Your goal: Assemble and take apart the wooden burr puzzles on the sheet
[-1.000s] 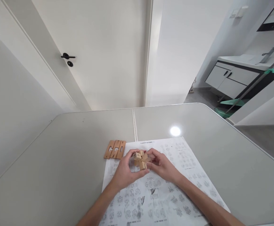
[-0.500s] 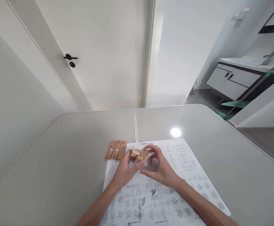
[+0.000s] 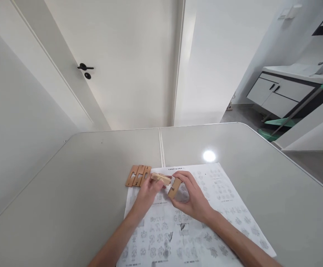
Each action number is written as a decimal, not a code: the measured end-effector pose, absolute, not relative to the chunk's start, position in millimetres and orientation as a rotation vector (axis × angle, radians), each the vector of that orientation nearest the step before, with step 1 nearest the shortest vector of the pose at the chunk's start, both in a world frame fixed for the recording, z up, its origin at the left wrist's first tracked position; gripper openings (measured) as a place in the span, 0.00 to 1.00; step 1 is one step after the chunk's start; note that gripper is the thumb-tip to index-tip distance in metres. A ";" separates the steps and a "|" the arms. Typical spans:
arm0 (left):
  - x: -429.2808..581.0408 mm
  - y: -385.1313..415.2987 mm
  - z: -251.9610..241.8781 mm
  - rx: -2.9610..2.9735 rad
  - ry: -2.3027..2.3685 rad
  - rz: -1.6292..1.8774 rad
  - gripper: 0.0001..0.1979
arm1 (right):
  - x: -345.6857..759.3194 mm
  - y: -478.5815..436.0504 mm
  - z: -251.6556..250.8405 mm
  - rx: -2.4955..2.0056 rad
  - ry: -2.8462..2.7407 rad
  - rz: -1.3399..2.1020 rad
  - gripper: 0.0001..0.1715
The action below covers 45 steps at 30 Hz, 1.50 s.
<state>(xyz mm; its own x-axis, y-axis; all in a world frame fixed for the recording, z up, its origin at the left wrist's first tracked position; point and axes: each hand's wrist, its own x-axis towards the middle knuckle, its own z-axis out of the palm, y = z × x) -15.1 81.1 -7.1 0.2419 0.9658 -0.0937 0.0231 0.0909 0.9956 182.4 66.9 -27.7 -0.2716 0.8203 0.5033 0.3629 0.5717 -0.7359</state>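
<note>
Between the fingers of my left hand [image 3: 148,193] is a light wooden piece group [image 3: 161,178], seen nearly edge-on. My right hand [image 3: 191,193] pinches a single flat wooden piece [image 3: 174,188] at its two ends, tilted upright, with a small notch. The two held items are close together, with a narrow gap between them. Three flat wooden pieces with slots and dark numbers [image 3: 138,175] lie side by side just left of my left hand, at the sheet's upper left corner. Beneath both hands lies a large white printed sheet [image 3: 228,200].
The grey table [image 3: 95,178] has a seam running to its far edge and a bright light reflection at right. Beyond it stand a white door [image 3: 133,66] with a black handle and, far right, a sink cabinet [image 3: 280,89].
One wooden piece has come away from the cluster and is now in my right hand. The rest has turned in my left hand. The view has shifted slightly.
</note>
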 end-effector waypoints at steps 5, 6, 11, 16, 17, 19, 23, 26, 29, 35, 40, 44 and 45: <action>-21.0 83.6 -4.8 1.210 1.081 1.030 0.26 | 186.0 70.4 -34.3 -1.109 -1.907 0.621 0.37; -21.3 82.8 -4.0 1.211 1.075 1.012 0.26 | 185.9 70.9 -36.6 -1.126 -1.925 0.621 0.37; -19.4 79.0 2.5 1.251 0.995 0.945 0.28 | 184.9 71.8 -42.1 -1.205 -1.981 0.610 0.36; -16.7 79.1 3.5 1.336 1.000 0.950 0.29 | 187.5 71.4 -35.4 -1.074 -1.920 0.695 0.31; -16.4 79.0 2.8 1.355 0.997 0.941 0.30 | 188.1 71.4 -33.8 -1.051 -1.896 0.706 0.25; -15.8 78.2 1.8 1.391 0.992 0.905 0.30 | 188.9 71.8 -31.5 -1.022 -1.851 0.714 0.16; -14.9 76.0 2.8 1.460 1.017 0.840 0.27 | 190.0 73.5 -28.6 -0.978 -1.775 0.793 0.09; -15.6 76.1 3.5 1.506 1.064 0.821 0.26 | 192.1 74.8 -24.3 -0.942 -1.726 0.949 0.11; -18.6 77.9 1.4 1.542 1.122 0.821 0.29 | 195.6 75.6 -18.2 -0.907 -1.665 1.117 0.14; -24.6 78.2 -1.6 1.703 1.336 0.801 0.32 | 199.6 75.9 -9.1 -0.978 -1.416 1.347 0.19; -22.3 78.4 -0.8 1.850 1.414 0.794 0.30 | 198.4 78.2 -10.2 -1.071 -1.248 1.372 0.18; -21.7 81.1 -4.5 1.875 1.460 0.756 0.31 | 199.9 80.2 -13.8 -1.145 -1.278 1.300 0.18; -22.0 81.5 -5.7 1.869 1.470 0.751 0.32 | 200.4 80.4 -14.7 -1.169 -1.292 1.265 0.18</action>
<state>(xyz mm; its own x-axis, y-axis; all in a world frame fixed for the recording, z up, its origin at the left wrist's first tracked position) -22.0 81.5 -5.7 0.2127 0.9758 0.0500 0.6125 -0.1730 0.7713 200.4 80.4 -14.7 -0.0931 0.9956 0.0065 0.0142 0.0079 -0.9999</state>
